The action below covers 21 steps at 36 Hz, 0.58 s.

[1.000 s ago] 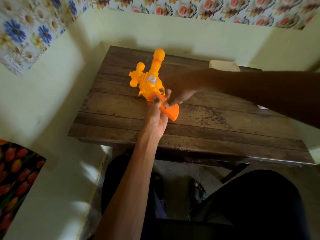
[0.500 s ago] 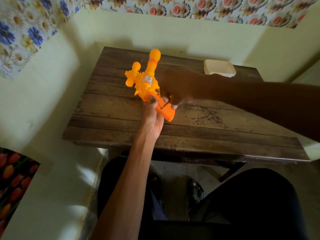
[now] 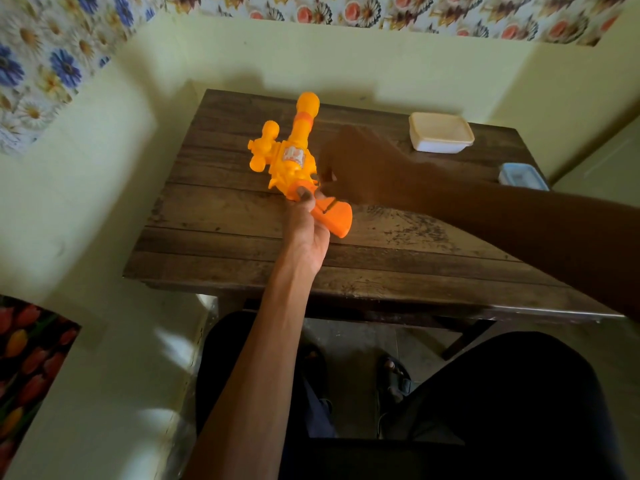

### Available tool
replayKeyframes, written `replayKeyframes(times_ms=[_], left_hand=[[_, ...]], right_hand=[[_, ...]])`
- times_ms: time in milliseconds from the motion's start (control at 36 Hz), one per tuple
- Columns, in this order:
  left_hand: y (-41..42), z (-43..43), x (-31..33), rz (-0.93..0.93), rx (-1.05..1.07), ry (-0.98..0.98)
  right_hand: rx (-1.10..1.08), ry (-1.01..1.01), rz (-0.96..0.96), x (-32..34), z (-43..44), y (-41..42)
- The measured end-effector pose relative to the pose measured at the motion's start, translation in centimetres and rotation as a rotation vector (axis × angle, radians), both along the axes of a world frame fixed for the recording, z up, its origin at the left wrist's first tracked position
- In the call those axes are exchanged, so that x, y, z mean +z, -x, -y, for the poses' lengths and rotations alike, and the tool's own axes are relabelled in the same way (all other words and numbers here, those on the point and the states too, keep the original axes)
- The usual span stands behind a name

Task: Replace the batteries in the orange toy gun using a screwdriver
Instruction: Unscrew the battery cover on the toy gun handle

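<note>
Toy gun on table, barrel away, handle toward the person. Left hand grips the handle's top; right hand just beside its right flank, shadowed, grasp indeterminate

The orange toy gun in my left hand is moulded plastic, smooth and faintly glossy, with a small printed sticker on its body. The table beneath it is dark wooden planks, matt, with visible grain, open seams and a scuffed, speckled patch. The white lidded box looks like smooth matt plastic, and so does the small blue-lidded box. The wall is flat matt paint, with a flower-printed covering above. My trousers are dark matt cloth.
</note>
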State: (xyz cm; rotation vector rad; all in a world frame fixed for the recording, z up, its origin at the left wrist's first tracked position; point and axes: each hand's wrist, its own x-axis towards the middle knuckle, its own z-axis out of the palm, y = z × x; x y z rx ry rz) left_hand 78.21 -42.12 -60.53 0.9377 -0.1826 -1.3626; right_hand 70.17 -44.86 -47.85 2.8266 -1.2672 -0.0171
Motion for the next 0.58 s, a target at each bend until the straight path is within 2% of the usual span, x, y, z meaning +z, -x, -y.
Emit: replayKeyframes(times_ms=[167,361,500,583], left_hand=[[-0.2,-0.3,0.2,0.025,-0.037,0.03],[-0.2,-0.2,0.0,0.018,-0.043,0.02],[-0.2,-0.2,0.1,0.032,-0.056,0.03],[-0.1,-0.2,0.1,0.041,-0.04,0.0]], right_hand=[[0.07,-0.083,0.007,1.4,-0.9,-0.1],[-0.123,-0.128,0.075,1.1,-0.6,0.9],[-0.057,-0.086,0.11,0.6,-0.3,0.9],[-0.032,-0.15,0.177,0.8,0.0,0.8]])
